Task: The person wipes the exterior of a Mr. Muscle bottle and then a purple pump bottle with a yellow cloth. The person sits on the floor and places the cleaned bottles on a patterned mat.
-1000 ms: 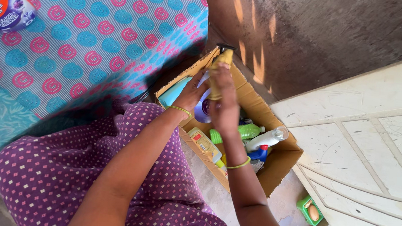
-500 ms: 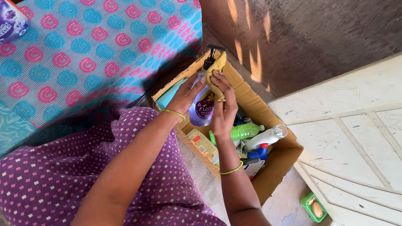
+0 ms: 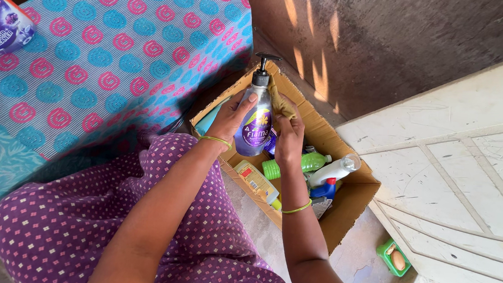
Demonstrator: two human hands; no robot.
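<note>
Head view: over an open cardboard box [image 3: 352,199], my left hand [image 3: 230,118] closes around a purple pump bottle [image 3: 255,120] while my right hand [image 3: 289,137] grips a yellow cloth [image 3: 280,104] pressed to the bottle's side at its 3 o'clock. I judge the step in hand to be wiping the bottle down; the next move calls for turning it in the left hand so the cloth meets an unwiped face, with the black pump head [image 3: 266,61] kept upright. The bottle sits above the box's 11 o'clock corner. Inside, a green bottle [image 3: 298,164] and a white bottle [image 3: 334,170] crowd the floor at 4 o'clock, leaving little room. Open room lies at 9 o'clock, on the patterned cloth [image 3: 120,45]; a dark wall [image 3: 405,46] closes 1 o'clock, a white door panel [image 3: 467,172] 3 o'clock.
</note>
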